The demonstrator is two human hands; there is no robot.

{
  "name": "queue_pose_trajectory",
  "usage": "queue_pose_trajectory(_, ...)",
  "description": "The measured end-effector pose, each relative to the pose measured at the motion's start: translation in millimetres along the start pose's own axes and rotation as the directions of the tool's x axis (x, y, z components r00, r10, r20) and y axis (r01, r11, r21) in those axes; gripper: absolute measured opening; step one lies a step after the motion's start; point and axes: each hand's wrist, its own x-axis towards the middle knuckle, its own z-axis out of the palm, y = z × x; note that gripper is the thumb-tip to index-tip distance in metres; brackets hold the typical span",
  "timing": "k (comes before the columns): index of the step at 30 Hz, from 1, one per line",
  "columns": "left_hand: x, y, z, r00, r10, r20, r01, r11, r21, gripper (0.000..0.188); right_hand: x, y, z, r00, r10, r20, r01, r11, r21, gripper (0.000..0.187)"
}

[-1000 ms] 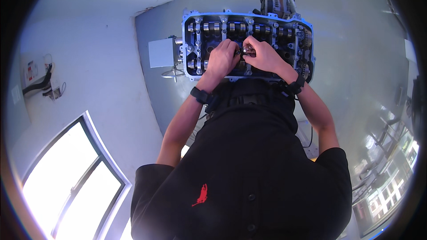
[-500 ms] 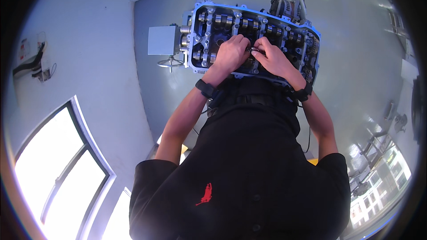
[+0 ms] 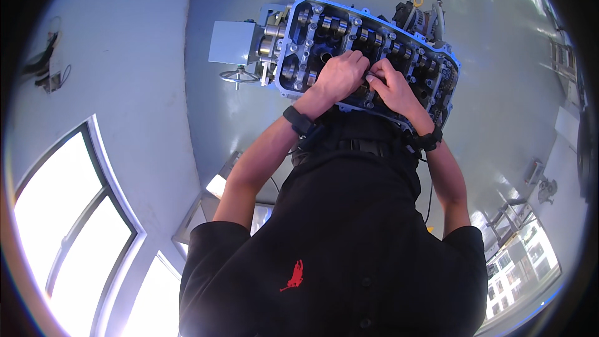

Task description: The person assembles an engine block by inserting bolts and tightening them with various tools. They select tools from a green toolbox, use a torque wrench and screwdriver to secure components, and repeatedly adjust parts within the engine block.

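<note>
An engine cylinder head point(image 3: 286, 50) with its top off lies across in front of me, showing camshafts point(image 3: 370, 37), bearing caps and bolts inside its blue-lit rim. Over its middle my left hand point(image 3: 340, 79) is closed, fingers curled down and partly hidden behind the knuckles. Close beside it, my right hand point(image 3: 395, 90) pinches thumb against fingers. A small dark piece shows between the fingertips of both hands, too small to name. Each wrist wears a black band.
On the left of the engine are a pale box point(image 3: 231, 42) and a handwheel point(image 3: 239, 75). An alternator point(image 3: 418, 20) with a yellow ring sits on its far side. A wall with windows point(image 3: 62, 212) runs along the left; shelving stands at the right.
The view has turned slightly, so the engine appears tilted and further right. Both hands stay together over its middle, still closed around the same spot.
</note>
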Motion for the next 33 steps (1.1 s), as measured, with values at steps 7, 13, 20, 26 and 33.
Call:
queue_pose_trajectory(7,0.5,-1.4,-3.4,0.999,0.032,0.037,-0.033,0.999,0.03,0.031,4.3,-2.5,1.3,1.0,0.018,-0.002,-0.018,0.996,0.084,0.022)
queue_pose_trajectory(13,2.3,-2.0,-2.5,0.998,0.033,0.053,-0.034,0.999,0.02,0.031,5.1,5.5,0.1,0.998,0.056,0.013,-0.057,0.991,0.121,0.021)
queue_pose_trajectory(20,4.4,-2.0,-4.5,0.998,0.057,0.029,-0.058,0.998,0.03,0.024,6.2,4.2,3.5,0.997,0.077,0.011,-0.078,0.983,0.166,0.02)
queue_pose_trajectory(26,4.3,-3.5,-4.1,0.997,0.071,0.03,-0.072,0.997,0.012,0.025,6.0,7.2,5.9,0.995,0.095,0.019,-0.097,0.978,0.182,0.02)
queue_pose_trajectory(33,4.6,-2.2,-5.4,0.997,0.072,0.033,-0.072,0.997,-0.003,0.026,4.4,2.7,4.1,0.995,0.093,0.02,-0.095,0.978,0.186,0.02)
